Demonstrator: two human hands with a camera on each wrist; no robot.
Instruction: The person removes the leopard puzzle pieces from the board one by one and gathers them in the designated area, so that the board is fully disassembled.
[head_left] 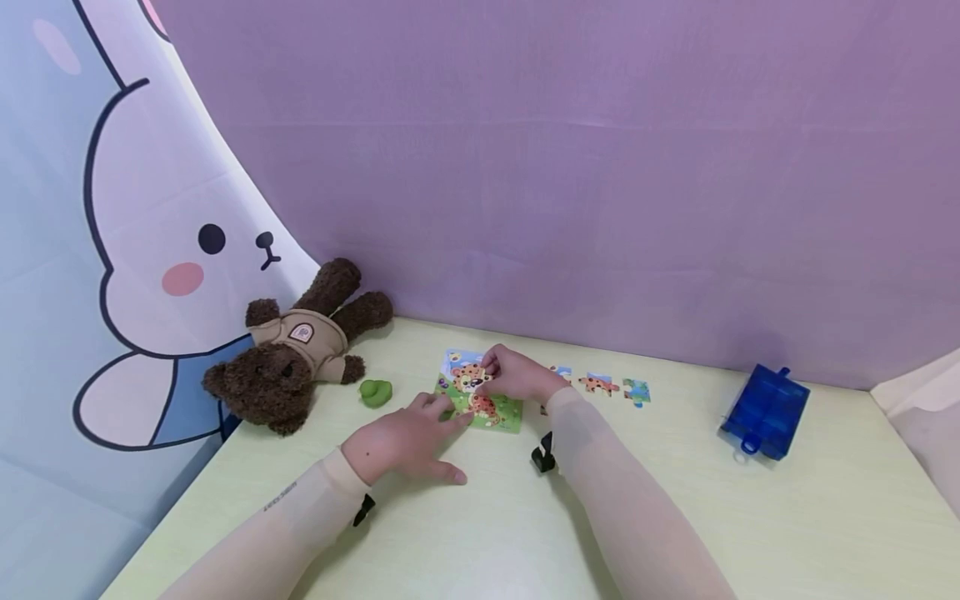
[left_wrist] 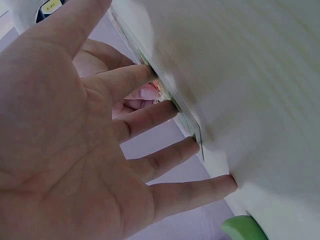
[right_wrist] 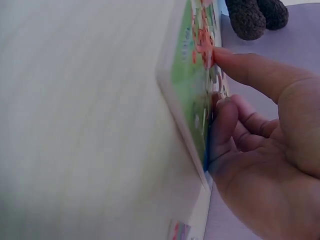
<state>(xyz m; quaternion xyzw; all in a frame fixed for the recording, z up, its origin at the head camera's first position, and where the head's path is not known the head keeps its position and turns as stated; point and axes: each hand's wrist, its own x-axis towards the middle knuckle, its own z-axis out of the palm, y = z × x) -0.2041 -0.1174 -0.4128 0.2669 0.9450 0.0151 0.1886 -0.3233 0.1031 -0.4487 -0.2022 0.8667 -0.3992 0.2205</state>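
Note:
A jigsaw puzzle (head_left: pixel 510 419) with a spotted cartoon leopard lies flat on the table. My left hand (head_left: pixel 405 437) spreads over its near left corner; in the left wrist view several straight fingers (left_wrist: pixel 150 117) touch the puzzle's edge, and the little finger meets the tabletop. Over the upper right part of the puzzle, my right hand (head_left: pixel 522 379) bends its thumb and fingers around a puzzle piece (right_wrist: pixel 218 82) at the surface. The hand partly covers that piece. Right of the puzzle lie loose pieces, among them a spotted one (head_left: pixel 597 383) and a blue-green one (head_left: pixel 637 391).
A brown teddy bear (head_left: pixel 300 333) lies at the back left, with a small green toy (head_left: pixel 375 392) beside it. A translucent blue box (head_left: pixel 767 412) stands at the right of the table. A purple cloth (head_left: pixel 570 167) hangs behind.

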